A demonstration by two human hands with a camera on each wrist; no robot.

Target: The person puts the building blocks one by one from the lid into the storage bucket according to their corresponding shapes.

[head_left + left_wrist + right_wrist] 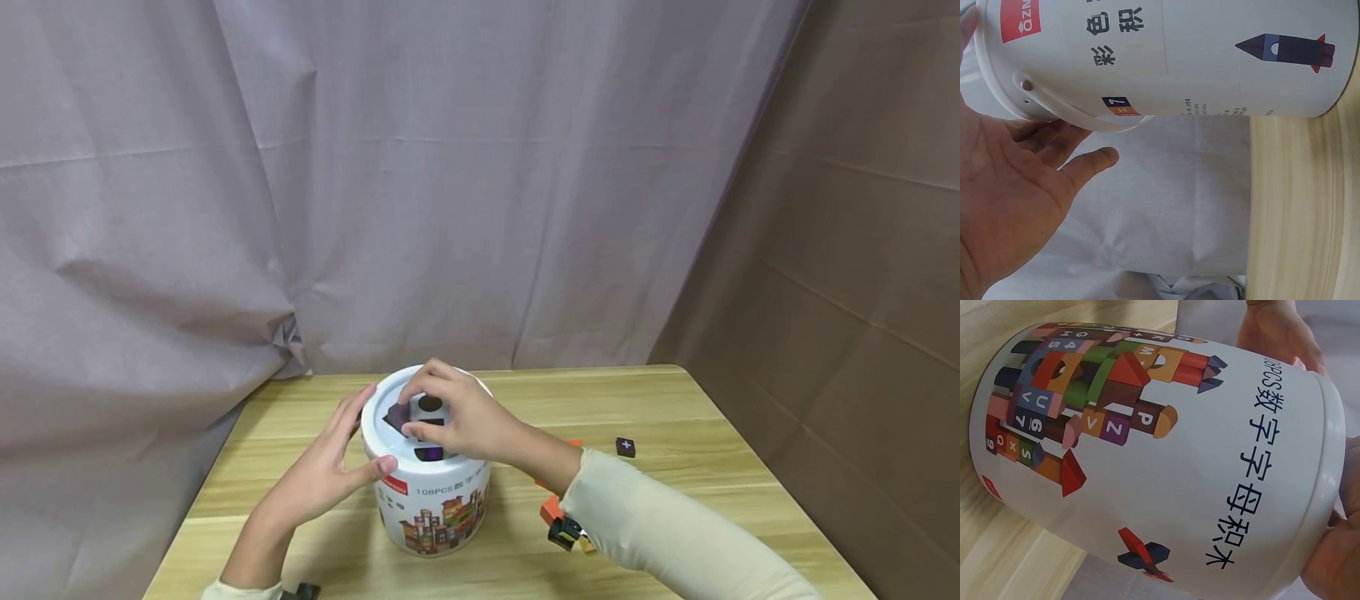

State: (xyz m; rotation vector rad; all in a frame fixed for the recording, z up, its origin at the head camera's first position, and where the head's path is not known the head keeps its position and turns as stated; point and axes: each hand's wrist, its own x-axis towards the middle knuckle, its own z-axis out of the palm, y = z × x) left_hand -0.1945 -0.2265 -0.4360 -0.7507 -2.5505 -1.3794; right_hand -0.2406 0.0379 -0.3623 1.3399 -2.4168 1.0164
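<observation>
A white bucket (431, 517) printed with pictures of building blocks stands upright on the wooden table. Its white lid (386, 442) has several cut-out holes of different shapes. With thumb and fingertips, my right hand (468, 417) pinches a dark purple block (399, 414) at a hole on the lid's left part. My left hand (318, 479) rests on the bucket's left rim, thumb at the front and fingers spread along the side. In the left wrist view, the bucket's white handle (1079, 112) hangs down beside those fingers. The block is hidden in both wrist views.
A small dark block with a plus sign (626, 447) lies on the table to the right. An orange block (551, 509) sits near my right forearm, which partly covers other orange and yellow pieces. Grey curtain (480, 208) hangs behind the table.
</observation>
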